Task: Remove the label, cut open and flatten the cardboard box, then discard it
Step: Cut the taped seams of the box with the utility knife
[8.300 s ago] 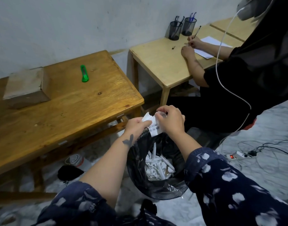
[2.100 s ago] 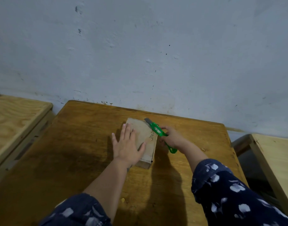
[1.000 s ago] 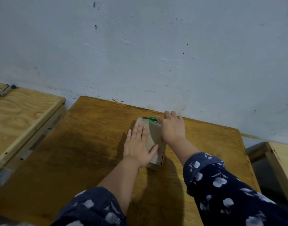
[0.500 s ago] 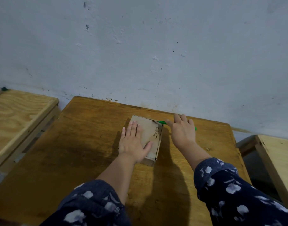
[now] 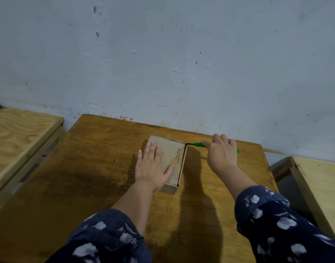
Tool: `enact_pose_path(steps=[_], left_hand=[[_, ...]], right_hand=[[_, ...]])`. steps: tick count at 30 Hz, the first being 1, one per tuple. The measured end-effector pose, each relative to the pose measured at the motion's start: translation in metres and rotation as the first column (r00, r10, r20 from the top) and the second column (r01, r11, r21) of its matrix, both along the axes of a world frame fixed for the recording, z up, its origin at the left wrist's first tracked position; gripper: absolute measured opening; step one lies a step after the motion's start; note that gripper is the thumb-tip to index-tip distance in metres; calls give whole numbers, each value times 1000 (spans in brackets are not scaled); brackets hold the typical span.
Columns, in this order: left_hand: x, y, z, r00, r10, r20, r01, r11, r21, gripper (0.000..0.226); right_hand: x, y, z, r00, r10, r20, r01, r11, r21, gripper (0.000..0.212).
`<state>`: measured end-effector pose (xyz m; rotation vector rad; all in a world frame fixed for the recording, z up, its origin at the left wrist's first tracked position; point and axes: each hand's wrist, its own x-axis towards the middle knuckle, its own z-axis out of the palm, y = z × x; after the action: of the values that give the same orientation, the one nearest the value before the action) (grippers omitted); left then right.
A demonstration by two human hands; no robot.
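A small brown cardboard box (image 5: 172, 154) lies flat on the dark wooden table (image 5: 98, 179), with handwriting along its right top edge. My left hand (image 5: 152, 168) lies flat on the box's lid, fingers spread, pressing it down. My right hand (image 5: 222, 154) is closed around a green utility knife (image 5: 199, 144). The knife's blade tip sits at the far right corner of the box, just off its edge. No label shows on the box's visible faces.
A grey-blue wall rises right behind the table's far edge. A lighter wooden table (image 5: 20, 133) stands at the left, and another light wooden table (image 5: 322, 188) at the right, each separated by a narrow gap.
Earlier I held a label over a black bin. Since then my right hand has drawn the knife rightward along the box's far edge, out past its right corner. My left hand stays on the lid.
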<state>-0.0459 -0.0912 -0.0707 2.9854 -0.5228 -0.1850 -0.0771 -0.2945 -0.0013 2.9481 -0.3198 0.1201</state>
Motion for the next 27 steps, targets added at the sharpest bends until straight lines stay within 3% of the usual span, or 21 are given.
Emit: enact_pose_path(steps=[4, 11, 27], left_hand=[[-1, -2, 2, 1000, 17, -11, -17, 1000, -6, 85], [-4, -4, 2, 999, 40, -5, -40, 999, -35, 85], [-2, -5, -2, 999, 48, 2, -48, 999, -16, 88]], right_hand=[[8, 9, -1, 996, -17, 85, 9, 996, 92, 50], [33, 52, -17, 995, 84, 44, -91, 976, 200, 51], [65, 72, -11, 979, 201, 5, -200, 967, 157, 52]])
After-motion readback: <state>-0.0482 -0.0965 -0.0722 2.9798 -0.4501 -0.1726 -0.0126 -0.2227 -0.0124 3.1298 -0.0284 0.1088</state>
